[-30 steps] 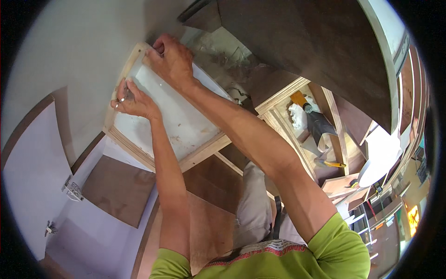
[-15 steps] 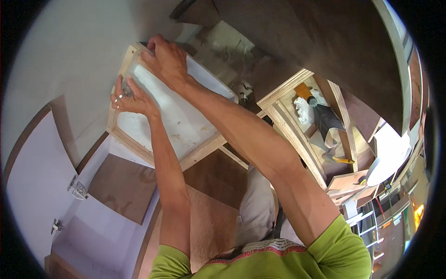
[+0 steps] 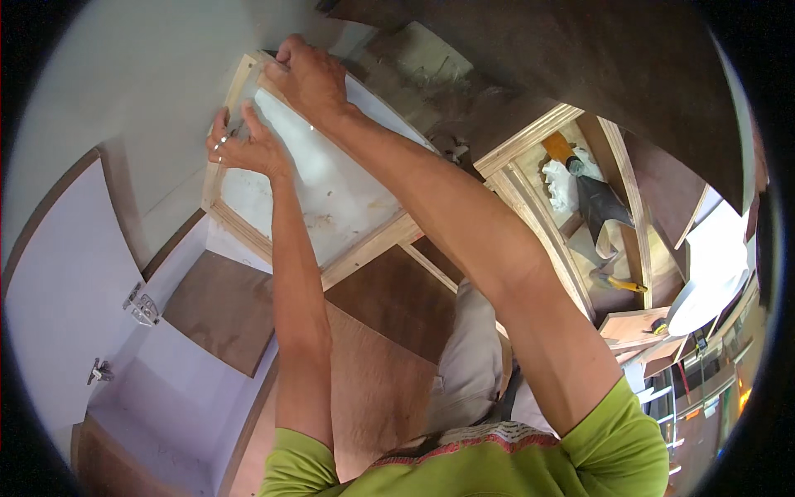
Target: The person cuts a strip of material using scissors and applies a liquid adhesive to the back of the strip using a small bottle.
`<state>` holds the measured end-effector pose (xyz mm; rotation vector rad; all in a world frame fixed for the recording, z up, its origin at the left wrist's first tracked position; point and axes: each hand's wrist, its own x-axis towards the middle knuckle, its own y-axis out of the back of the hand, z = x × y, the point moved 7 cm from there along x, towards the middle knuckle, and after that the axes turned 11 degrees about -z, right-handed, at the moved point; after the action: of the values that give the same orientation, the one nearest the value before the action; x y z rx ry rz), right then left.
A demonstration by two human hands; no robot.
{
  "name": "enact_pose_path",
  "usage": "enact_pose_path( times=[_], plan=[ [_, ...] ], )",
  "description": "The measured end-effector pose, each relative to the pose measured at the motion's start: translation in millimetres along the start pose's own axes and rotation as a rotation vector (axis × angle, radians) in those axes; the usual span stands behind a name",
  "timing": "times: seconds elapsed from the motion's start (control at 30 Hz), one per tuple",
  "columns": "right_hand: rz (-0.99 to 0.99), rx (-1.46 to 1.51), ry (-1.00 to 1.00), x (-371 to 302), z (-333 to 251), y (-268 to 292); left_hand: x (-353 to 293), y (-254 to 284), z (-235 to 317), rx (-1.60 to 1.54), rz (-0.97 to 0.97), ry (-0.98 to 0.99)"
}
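Observation:
A shallow wooden frame [image 3: 373,251] with a white inner panel [image 3: 331,186] stands in front of me, its far left side close to a grey wall. My left hand [image 3: 252,151], with a ring on one finger, grips the frame's left rail, thumb on the inner side and a finger over the rail. At the far corner, my right hand [image 3: 313,81] is closed with its fingertips at the rail's top edge. Whatever is pinched there is mostly hidden by the fingers. Brown specks lie on the white panel.
Below left, a lilac-lined cabinet [image 3: 178,398] has its door [image 3: 70,282] swung open on metal hinges [image 3: 141,305]. To the right, a plywood compartment [image 3: 530,207] holds a dark tool with an orange part [image 3: 559,151], white crumpled material [image 3: 563,186] and a yellow-handled tool [image 3: 621,283]. A dark panel [image 3: 580,58] overhangs it.
The view has shifted slightly, so frame and hands sit a little higher in the picture and the compartment further right. Both hands keep nearly the same places on the frame.

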<state>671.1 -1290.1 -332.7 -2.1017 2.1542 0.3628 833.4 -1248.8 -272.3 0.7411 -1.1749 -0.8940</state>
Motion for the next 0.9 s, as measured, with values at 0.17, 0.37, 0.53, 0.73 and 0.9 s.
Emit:
enact_pose_path(
  times=[0.17, 0.37, 0.53, 0.73, 0.9],
  plan=[
    [0.125, 0.09, 0.125, -47.6, 7.2, 28.9, -1.6, -3.9, -4.3, 0.034, -0.051, -0.013],
    [0.187, 0.118, -0.096, -183.3, 34.3, 144.4, -2.3, -2.8, -6.7, 0.061, -0.026, -0.023],
    [0.176, 0.103, -0.239, -265.9, 60.2, 196.0, -1.1, -3.2, 0.2, 0.097, -0.004, -0.063],
    [0.041, 0.083, -0.3, -319.4, 92.6, 194.0, -2.5, -4.0, -3.6, 0.152, -0.005, -0.017],
    [0.002, 0.015, -0.41, -354.7, 109.3, 195.8, -2.1, -8.3, -1.5, 0.149, 0.018, -0.056]
  ],
)
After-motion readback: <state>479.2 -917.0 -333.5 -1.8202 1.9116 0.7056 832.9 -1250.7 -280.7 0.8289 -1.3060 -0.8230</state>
